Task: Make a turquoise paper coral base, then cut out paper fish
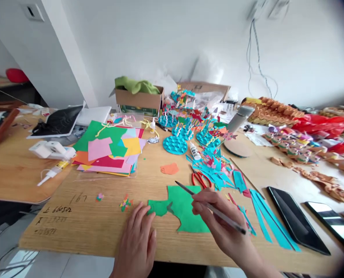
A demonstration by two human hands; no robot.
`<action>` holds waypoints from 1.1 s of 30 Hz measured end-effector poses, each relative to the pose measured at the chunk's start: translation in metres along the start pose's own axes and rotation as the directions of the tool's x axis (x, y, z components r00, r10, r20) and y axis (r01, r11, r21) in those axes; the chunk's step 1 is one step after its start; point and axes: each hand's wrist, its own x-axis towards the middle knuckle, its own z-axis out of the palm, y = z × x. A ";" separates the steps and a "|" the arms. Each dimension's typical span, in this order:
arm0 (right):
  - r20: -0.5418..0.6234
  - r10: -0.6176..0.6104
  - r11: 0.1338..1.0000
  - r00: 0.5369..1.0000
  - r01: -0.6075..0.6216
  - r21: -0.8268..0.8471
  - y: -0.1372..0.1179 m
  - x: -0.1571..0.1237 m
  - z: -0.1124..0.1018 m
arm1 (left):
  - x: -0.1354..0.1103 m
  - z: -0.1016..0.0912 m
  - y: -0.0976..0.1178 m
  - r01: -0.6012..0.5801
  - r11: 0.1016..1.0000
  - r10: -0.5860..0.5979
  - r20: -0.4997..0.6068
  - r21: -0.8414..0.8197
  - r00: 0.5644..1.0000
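Observation:
A green paper sheet (186, 210) with a cut, jagged lower edge lies on the wooden table (102, 227) near its front edge. My left hand (139, 241) rests flat with fingers spread, its fingertips on the sheet's left tab. My right hand (218, 220) is closed on a thin pen (209, 207), held at a slant above the sheet, its tip pointing up-left and off the paper. Red-handled scissors (200, 179) lie just beyond the sheet.
A stack of coloured paper (111, 152) sits at the left, teal strips (264, 220) and scraps at the right. Glue bottles (194, 151), teal discs (174, 145), cardboard boxes (139, 99), two dark phones or tablets (296, 220) and paper crafts crowd the back and right.

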 end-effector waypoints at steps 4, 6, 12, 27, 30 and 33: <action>0.336 -0.194 0.919 0.921 0.291 -0.265 -0.019 0.027 -0.016 | -0.005 0.004 -0.008 -0.024 1.000 0.025 -0.071 0.017 0.997; 0.420 -0.214 0.871 0.882 0.367 -0.328 -0.014 0.044 -0.011 | -0.009 0.009 -0.012 -0.034 0.999 0.037 -0.086 0.038 0.996; 0.449 -0.057 0.736 0.892 0.341 -0.585 0.030 0.106 0.034 | -0.017 0.026 -0.023 -0.087 0.990 0.099 -0.110 0.112 0.989; 0.388 0.292 0.344 0.874 0.282 -0.896 0.092 0.212 0.111 | -0.013 0.019 -0.015 -0.043 0.996 0.048 -0.068 0.080 0.997; 0.382 0.302 0.314 0.873 0.287 -0.905 0.090 0.214 0.116 | -0.009 0.015 -0.010 -0.042 0.996 0.051 -0.104 0.084 0.993; 0.375 0.337 0.294 0.864 0.282 -0.913 0.090 0.214 0.120 | -0.007 0.012 -0.006 -0.027 0.998 0.032 -0.088 0.058 0.996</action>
